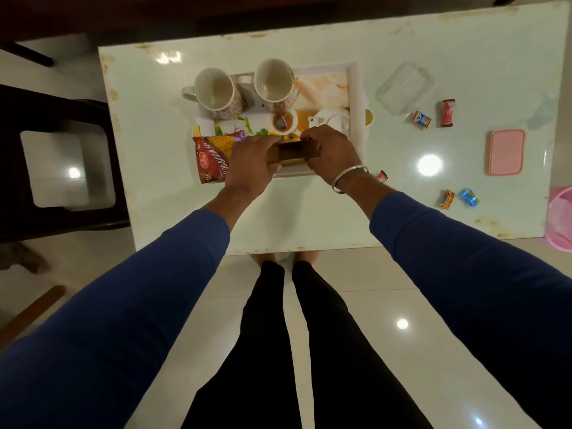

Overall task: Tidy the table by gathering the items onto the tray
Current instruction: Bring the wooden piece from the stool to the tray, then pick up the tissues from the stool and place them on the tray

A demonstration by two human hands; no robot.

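Note:
A white tray [356, 88] stands in the middle of the pale table [309, 218]. On it are two patterned mugs [216, 91] [274, 82], a small bowl with a strainer [283, 122], a white teapot [332, 119] and a red snack packet [213, 159]. My left hand [250, 159] and my right hand [332, 150] both grip a brown box [295, 153] by its ends, just over the tray's near edge.
Several wrapped sweets [447, 113] [421, 119] [469, 198] [447, 199] lie on the table's right side, one [381, 175] by my right wrist. A clear container [404, 86] and a pink lid [506, 151] lie there too. A dark chair [62, 168] stands left; a pink basket [560, 221] stands at the right edge.

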